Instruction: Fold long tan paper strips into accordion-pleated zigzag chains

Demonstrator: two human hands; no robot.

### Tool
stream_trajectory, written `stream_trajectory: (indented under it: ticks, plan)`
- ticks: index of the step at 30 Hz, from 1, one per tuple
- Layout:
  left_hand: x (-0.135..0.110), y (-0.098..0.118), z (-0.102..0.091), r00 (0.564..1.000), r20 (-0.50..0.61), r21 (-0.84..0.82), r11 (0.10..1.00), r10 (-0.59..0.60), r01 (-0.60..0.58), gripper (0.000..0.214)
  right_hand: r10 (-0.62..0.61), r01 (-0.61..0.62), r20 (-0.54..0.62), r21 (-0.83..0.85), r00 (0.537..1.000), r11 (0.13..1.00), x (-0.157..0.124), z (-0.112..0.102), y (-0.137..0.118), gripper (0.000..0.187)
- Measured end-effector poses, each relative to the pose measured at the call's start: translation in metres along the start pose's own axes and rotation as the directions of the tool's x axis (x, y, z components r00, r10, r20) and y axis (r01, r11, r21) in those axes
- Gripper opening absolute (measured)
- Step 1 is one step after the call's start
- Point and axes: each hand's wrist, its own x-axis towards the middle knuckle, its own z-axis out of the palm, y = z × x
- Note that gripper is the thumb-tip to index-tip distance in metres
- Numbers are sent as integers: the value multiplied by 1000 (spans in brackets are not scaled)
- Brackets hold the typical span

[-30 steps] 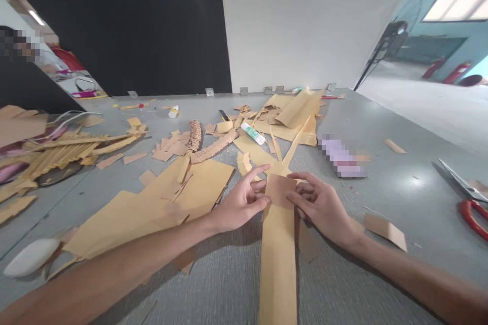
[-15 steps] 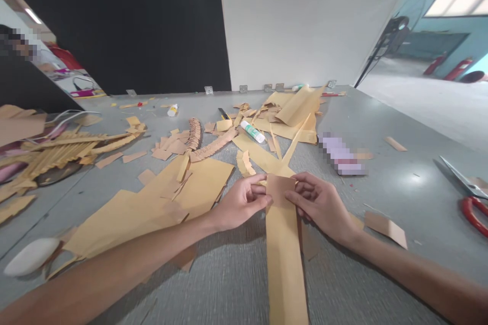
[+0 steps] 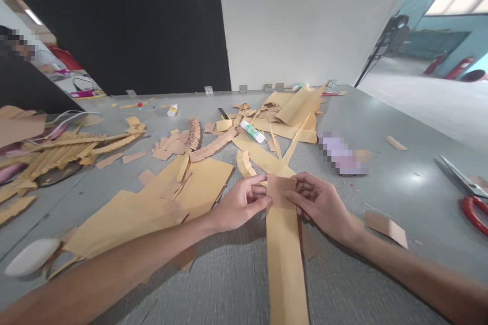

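A long yellow-tan paper strip (image 3: 285, 264) runs from the near edge of view up to my hands. At its far end is a small brown paper piece (image 3: 281, 189), lying flat against the strip or folded over from it; I cannot tell which. My left hand (image 3: 244, 200) pinches the left edge of this end between thumb and fingers. Opposite it, my right hand (image 3: 320, 205) pinches the right edge, its thumb resting on the brown face. Just beyond the fingers lie more paper strips (image 3: 263, 155) and a glue stick (image 3: 252, 132).
Large paper sheets (image 3: 152, 203) and pleated paper pieces (image 3: 68, 150) cover the left side. Red-handled scissors (image 3: 475, 208) lie far right. A white computer mouse (image 3: 32, 257) sits at the lower left. A cutter knife (image 3: 224, 114) and a paper pile (image 3: 293, 111) lie toward the upright panels.
Almost nothing differs. Both hands keep their pinch on the paper strip's end, and the view has shifted very slightly.
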Motion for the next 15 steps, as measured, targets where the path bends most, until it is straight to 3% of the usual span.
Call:
stream_trajectory:
  ticks: [3,9,15]
  plan:
    - [-2,-1,2,1000,-18,32,999,2,-2,48,-17,18,15,-25,1000,1000,-2,-1,-3,24]
    - [-6,0,6,999,-44,138,990,-13,19,48,-195,192,4,-185,981,964,-4,-3,-8,26]
    - [-7,6,11,1000,-1,173,985,19,-19,28,-250,230,-31,-297,968,927,-6,-2,-9,34]
